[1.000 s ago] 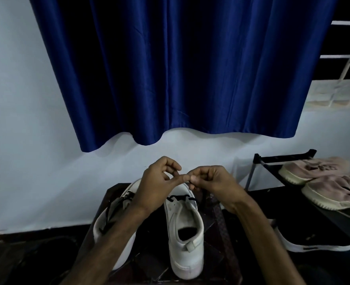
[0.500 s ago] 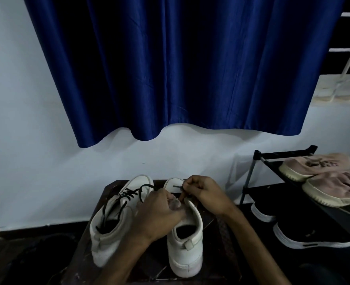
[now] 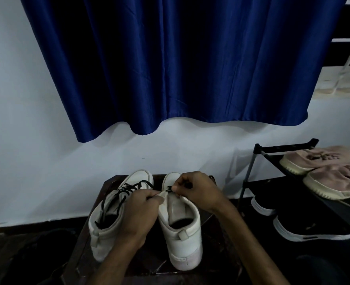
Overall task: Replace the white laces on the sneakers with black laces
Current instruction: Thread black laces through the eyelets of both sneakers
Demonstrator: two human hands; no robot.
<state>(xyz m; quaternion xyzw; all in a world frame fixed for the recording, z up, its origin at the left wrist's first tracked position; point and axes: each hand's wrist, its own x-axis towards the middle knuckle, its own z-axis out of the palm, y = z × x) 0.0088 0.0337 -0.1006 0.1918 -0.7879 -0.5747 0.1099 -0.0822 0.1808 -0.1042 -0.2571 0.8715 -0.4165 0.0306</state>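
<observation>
Black lace point(image 3: 168, 189) now pinched by both hands.

Shoe rack point(image 3: 250, 182) crowds the right — left side (dark floor point(image 3: 26, 254)) lies open.

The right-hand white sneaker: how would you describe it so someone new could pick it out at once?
Under the blue curtain a dark low table carries two white sneakers. It is the right sneaker, the one both hands grip near the tongue. Unlike the left sneaker, already strung with a black lace, its collar shows no lace.
</observation>
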